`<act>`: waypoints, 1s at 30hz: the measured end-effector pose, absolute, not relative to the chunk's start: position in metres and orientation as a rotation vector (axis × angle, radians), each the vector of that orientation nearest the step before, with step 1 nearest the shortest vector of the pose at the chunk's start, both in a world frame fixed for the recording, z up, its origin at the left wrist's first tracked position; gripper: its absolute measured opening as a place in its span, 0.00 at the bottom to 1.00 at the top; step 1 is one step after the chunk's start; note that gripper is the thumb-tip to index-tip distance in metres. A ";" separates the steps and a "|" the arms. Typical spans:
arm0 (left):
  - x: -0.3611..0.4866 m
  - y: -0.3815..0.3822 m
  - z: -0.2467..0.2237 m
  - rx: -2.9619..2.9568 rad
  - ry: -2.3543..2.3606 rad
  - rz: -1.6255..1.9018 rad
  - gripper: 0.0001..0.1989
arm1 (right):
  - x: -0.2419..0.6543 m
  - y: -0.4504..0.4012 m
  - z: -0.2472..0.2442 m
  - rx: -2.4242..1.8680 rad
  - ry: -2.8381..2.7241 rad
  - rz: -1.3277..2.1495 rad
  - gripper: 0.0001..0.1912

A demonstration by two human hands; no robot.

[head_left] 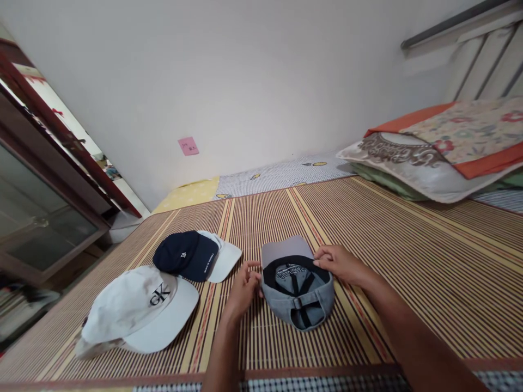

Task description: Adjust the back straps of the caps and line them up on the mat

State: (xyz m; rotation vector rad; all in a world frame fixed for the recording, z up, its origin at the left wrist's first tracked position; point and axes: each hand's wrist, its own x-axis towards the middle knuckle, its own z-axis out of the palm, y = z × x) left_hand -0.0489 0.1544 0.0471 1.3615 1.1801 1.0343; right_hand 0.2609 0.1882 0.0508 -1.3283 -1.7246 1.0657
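Grey cap (297,288), 1 pc: upturned, nr near edge of mat (368,228); long axis near-far, brim (286,250) twd far edge. Btwn L hand (244,289) (half-curled, at its side) & R hand (337,262) (nearer, fingertips over rim); firm hold, either: can't tell.

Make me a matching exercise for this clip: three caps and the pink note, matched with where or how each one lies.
Column one:
1. grey cap
2. navy cap
3. pink note
4. white cap with large black letters

Column two:
A. on the wall
B. at the picture's lower left
C. open side up, between the left hand and the right hand
D. overlapping a white brim

Right pairs: 1-C, 2-D, 3-A, 4-B.
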 end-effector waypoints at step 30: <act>-0.044 0.139 0.069 1.343 0.791 1.081 0.19 | 0.267 0.175 0.086 -0.931 -1.499 1.315 0.29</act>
